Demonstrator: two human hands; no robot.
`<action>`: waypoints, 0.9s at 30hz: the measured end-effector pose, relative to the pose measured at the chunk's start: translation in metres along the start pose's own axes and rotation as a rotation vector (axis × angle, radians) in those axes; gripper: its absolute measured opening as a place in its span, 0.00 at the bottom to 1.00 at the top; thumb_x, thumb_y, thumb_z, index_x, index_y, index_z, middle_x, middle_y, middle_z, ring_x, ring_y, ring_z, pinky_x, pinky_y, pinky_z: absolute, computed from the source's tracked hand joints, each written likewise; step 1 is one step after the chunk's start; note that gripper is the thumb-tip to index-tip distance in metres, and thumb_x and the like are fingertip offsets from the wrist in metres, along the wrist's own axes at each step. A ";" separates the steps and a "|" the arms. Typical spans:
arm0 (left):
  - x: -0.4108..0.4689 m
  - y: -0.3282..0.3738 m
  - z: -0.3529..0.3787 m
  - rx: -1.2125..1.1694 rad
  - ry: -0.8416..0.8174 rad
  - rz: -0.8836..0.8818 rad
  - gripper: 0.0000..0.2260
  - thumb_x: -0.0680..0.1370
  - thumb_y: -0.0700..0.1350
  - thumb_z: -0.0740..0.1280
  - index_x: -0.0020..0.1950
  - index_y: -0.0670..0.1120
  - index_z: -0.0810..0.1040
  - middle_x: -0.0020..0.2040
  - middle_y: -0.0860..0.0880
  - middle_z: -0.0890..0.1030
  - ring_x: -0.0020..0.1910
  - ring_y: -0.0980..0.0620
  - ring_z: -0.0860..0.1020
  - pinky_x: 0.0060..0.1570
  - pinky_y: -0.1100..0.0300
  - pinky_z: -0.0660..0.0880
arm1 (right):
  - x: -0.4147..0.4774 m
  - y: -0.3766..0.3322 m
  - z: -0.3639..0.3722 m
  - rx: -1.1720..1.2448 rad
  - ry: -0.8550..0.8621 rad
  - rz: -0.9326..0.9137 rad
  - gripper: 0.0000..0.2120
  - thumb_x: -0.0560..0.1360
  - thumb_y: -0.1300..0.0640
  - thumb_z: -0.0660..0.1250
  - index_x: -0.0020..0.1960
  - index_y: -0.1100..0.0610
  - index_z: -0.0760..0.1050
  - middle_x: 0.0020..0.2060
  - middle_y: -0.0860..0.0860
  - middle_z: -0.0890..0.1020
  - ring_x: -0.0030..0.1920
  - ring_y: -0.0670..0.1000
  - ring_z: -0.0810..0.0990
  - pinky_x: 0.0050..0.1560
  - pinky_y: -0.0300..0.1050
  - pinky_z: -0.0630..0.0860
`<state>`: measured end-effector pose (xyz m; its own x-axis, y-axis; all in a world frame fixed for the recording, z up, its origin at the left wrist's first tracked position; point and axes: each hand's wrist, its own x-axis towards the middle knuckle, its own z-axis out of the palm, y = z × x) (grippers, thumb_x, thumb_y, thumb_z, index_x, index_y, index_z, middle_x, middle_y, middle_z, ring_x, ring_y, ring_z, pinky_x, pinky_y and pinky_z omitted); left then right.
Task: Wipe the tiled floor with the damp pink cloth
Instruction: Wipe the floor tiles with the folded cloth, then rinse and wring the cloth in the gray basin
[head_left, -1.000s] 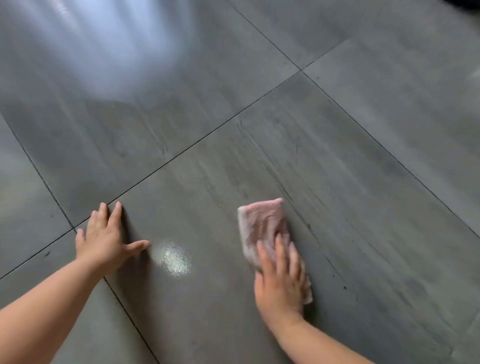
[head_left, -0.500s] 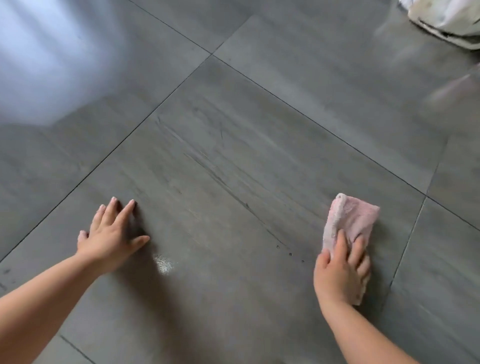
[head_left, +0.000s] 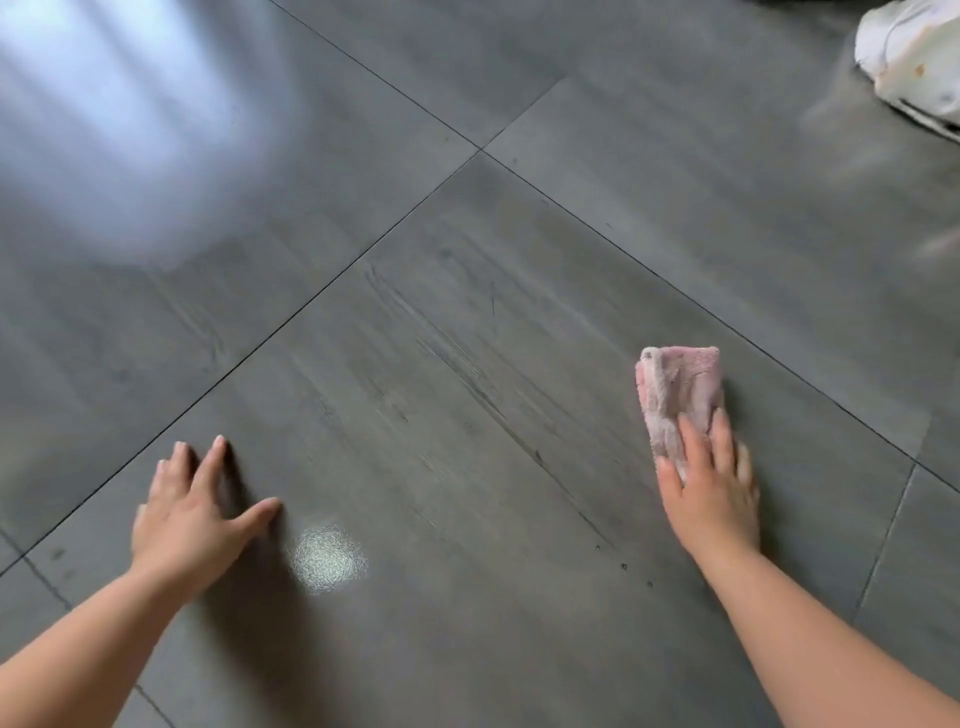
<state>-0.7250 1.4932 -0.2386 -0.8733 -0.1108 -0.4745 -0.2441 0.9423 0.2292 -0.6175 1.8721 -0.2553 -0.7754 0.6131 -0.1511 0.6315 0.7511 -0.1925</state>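
Observation:
The folded pink cloth (head_left: 675, 395) lies flat on the grey tiled floor (head_left: 467, 322) at the right side of a large tile. My right hand (head_left: 709, 488) presses down on the cloth's near end with straight fingers, and the far half of the cloth sticks out beyond them. My left hand (head_left: 192, 514) rests flat on the same tile at the left, fingers spread, holding nothing. A small bright reflection (head_left: 327, 558) shines on the floor just right of my left thumb.
A white crumpled object (head_left: 914, 57) lies on the floor at the top right corner. Dark grout lines cross the floor diagonally. A broad glare of window light covers the tiles at the top left.
My right hand slid the cloth from the middle of the tile to its right side. My left hand stayed planted. The white object came into view at the top right.

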 end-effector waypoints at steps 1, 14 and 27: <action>0.004 -0.007 -0.004 -0.031 0.018 -0.030 0.37 0.70 0.50 0.71 0.74 0.46 0.56 0.76 0.41 0.53 0.76 0.43 0.49 0.74 0.46 0.52 | 0.003 -0.015 0.003 0.040 -0.030 0.166 0.23 0.77 0.54 0.58 0.72 0.54 0.61 0.75 0.57 0.55 0.71 0.63 0.57 0.68 0.58 0.59; -0.025 0.024 -0.045 -0.303 -0.229 -0.097 0.21 0.76 0.50 0.63 0.67 0.46 0.69 0.69 0.48 0.71 0.67 0.49 0.69 0.64 0.58 0.64 | -0.019 -0.167 -0.020 0.185 -0.435 -0.458 0.23 0.71 0.66 0.59 0.66 0.55 0.68 0.67 0.51 0.70 0.62 0.56 0.72 0.56 0.42 0.69; -0.216 0.088 -0.391 -1.539 -0.246 -0.216 0.04 0.75 0.41 0.64 0.46 0.44 0.78 0.39 0.46 0.83 0.37 0.50 0.81 0.40 0.59 0.78 | -0.191 -0.327 -0.383 0.666 -0.548 -0.658 0.29 0.60 0.47 0.64 0.60 0.41 0.61 0.64 0.41 0.65 0.62 0.30 0.64 0.59 0.20 0.62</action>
<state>-0.7222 1.4765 0.2162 -0.7165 0.0012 -0.6976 -0.6626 -0.3139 0.6800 -0.6741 1.6035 0.2079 -0.9621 -0.1781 -0.2065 0.0898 0.5080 -0.8567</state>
